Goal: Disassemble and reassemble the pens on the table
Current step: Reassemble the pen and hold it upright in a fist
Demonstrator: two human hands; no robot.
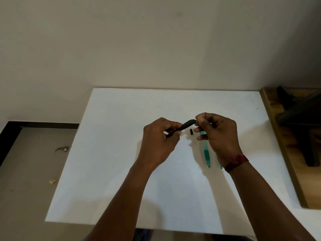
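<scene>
Left hand (159,138) kept a closed grip on the black pen (180,128), held above the worktop (121,162), probably to steady it. Right hand (218,134) pinched its far end, probably to work a part. A small black piece (191,131) and a green pen (206,153) lay just below.

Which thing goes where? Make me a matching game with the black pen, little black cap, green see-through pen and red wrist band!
Things:
1. black plastic pen
2. small black cap
3. green see-through plastic pen
4. red thread band

Places:
A. round the right wrist
B. on the white table, partly under the right hand
C. gripped by the left hand, right fingertips pinching its end
D. loose on the table between the hands

Pairs: 1-C, 2-D, 3-B, 4-A
</scene>
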